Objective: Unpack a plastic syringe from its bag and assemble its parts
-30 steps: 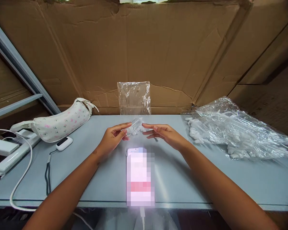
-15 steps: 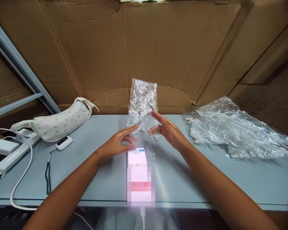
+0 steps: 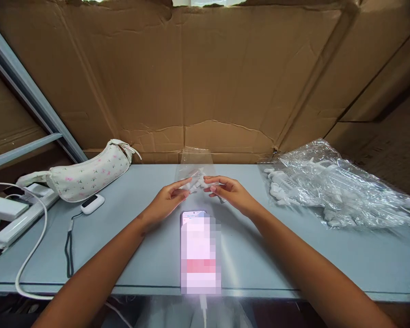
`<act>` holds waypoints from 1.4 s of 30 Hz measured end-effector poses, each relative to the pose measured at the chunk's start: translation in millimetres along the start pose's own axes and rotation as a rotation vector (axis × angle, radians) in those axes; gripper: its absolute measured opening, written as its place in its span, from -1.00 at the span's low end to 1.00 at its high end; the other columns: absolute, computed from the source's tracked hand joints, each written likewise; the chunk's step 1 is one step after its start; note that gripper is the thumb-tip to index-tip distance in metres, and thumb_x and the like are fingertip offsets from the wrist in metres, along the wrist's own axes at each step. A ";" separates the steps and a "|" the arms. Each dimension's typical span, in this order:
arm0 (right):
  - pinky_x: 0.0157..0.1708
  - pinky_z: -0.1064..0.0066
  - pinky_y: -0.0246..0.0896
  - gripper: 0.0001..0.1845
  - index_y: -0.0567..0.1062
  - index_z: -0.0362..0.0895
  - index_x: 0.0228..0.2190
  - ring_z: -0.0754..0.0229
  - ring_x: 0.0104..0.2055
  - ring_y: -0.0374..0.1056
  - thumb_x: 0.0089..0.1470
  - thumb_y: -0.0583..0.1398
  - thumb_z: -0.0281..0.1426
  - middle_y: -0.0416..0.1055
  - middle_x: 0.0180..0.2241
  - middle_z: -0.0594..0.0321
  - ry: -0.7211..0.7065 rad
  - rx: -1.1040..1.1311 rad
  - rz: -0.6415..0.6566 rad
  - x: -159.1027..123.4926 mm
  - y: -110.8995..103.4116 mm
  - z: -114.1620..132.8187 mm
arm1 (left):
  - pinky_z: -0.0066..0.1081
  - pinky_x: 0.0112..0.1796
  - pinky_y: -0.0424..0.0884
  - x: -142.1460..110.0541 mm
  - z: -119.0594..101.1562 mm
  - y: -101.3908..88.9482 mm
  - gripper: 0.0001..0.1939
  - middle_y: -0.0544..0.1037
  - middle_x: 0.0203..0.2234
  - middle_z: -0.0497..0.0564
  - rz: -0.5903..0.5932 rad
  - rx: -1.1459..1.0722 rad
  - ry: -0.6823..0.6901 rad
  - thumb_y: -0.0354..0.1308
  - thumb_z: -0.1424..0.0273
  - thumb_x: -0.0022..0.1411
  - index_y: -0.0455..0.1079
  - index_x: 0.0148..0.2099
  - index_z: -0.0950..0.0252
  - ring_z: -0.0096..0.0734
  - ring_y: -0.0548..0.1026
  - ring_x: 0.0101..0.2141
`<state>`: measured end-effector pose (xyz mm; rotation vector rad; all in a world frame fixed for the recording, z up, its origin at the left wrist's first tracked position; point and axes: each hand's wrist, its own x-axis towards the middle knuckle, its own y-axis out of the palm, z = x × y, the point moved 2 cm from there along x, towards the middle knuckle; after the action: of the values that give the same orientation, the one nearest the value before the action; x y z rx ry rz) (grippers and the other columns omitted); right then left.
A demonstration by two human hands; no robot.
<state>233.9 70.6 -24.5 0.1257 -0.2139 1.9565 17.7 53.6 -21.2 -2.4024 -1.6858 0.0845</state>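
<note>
A small clear plastic bag [image 3: 194, 158] with several small white pieces [image 3: 197, 180] in its near end lies at the middle of the table, its far end reaching toward the cardboard. My left hand [image 3: 169, 198] is at the bag's left side, thumb and fingers curled on its edge. From the right, my right hand [image 3: 233, 193] has its bent fingers and thumb on the opposite side, beside the white pieces. What exactly lies between the fingertips is partly hidden. Just nearer than both hands, a lit phone [image 3: 198, 255] lies on the table, its screen mostly blurred out.
Larger clear bags of white parts [image 3: 328, 187] lie at the right. On the left are a flowered pouch [image 3: 89, 175], a small white device [image 3: 92, 204] with a dark strap, and a power strip [image 3: 23, 218] with cables. Cardboard [image 3: 225, 82] walls the grey table's [image 3: 133, 264] back.
The bag has come down from standing tall to lying lower. Both hands have closed in on its sides, the right hand moving down and its fingers bending.
</note>
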 end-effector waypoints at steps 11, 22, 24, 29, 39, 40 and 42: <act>-0.20 0.24 0.36 -0.59 0.44 -0.07 -0.19 0.16 -0.31 0.50 -0.08 0.32 -0.15 0.47 -0.13 0.16 0.064 0.178 -0.118 0.3 8.9 -3.7 | -0.29 -0.15 0.40 2.2 -0.3 0.8 -0.58 0.59 -0.18 0.16 -0.150 -0.164 -0.063 0.25 0.11 0.09 0.53 -0.15 0.35 -0.25 0.54 -0.20; -0.14 0.12 0.40 -0.27 0.16 0.10 0.22 0.23 -0.37 0.52 0.02 0.17 -0.41 0.16 0.23 0.03 0.149 0.172 0.036 -3.4 15.8 -8.4 | -0.40 -0.30 0.47 2.3 5.1 2.5 -0.22 0.36 0.10 0.20 -0.117 -0.151 -0.046 0.25 0.40 0.09 0.05 0.31 0.13 -0.57 0.53 -0.48; -0.16 0.11 0.40 -0.29 0.19 0.12 0.21 0.26 -0.41 0.50 0.01 0.15 -0.43 0.07 0.27 0.05 0.131 0.142 0.052 -5.1 17.4 -4.7 | -0.40 -0.25 0.45 0.4 2.2 3.2 -0.24 0.17 0.25 0.19 -0.065 -0.109 -0.010 0.23 0.38 0.11 0.04 0.32 0.05 -0.62 0.52 -0.46; -0.18 0.15 0.39 -0.25 0.10 0.18 0.24 0.31 -0.47 0.47 0.02 0.08 -0.47 0.03 0.29 0.14 0.074 0.063 0.119 -9.3 24.2 1.1 | -0.43 -0.24 0.41 -5.0 -4.6 5.3 -0.25 0.44 0.04 0.15 -0.098 -0.019 0.024 0.19 0.37 0.15 0.02 0.34 0.13 -0.56 0.47 -0.41; -0.17 0.13 0.37 -0.22 -0.09 0.14 0.29 0.13 -0.22 0.45 0.11 0.01 -0.51 0.06 0.28 0.13 -0.228 -0.647 -0.029 -9.3 18.4 -0.2 | -0.47 -0.40 0.41 -1.4 -13.6 -36.9 -0.10 0.02 0.31 0.16 -0.299 0.405 0.058 0.11 0.53 -0.01 -0.08 0.37 0.09 -0.62 0.40 -0.48; -0.16 0.12 0.36 -0.27 0.00 0.09 0.28 0.07 -0.13 0.43 0.11 0.01 -0.51 0.12 0.25 0.12 -0.264 -0.753 -0.057 -8.0 17.3 -0.8 | -0.46 -0.38 0.42 -1.3 -13.7 -48.9 -0.10 -0.01 0.32 0.17 -0.295 0.491 0.036 0.10 0.53 -0.03 -0.06 0.37 0.12 -0.59 0.41 -0.46; -0.08 0.09 0.32 -0.40 0.18 -0.03 0.21 -0.01 0.03 0.35 0.12 0.00 -0.52 0.24 0.18 0.08 -0.315 -0.914 -0.079 -4.3 17.4 -1.8 | -0.39 -0.34 0.45 -2.4 -12.2 -73.6 -0.13 -0.06 0.33 0.21 -0.281 0.648 -0.034 0.06 0.50 0.00 -0.07 0.37 0.19 -0.55 0.44 -0.46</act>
<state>219.5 60.6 -28.6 -0.1595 -1.2539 1.5835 -49.1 73.7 5.2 -1.6897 -1.6597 0.5381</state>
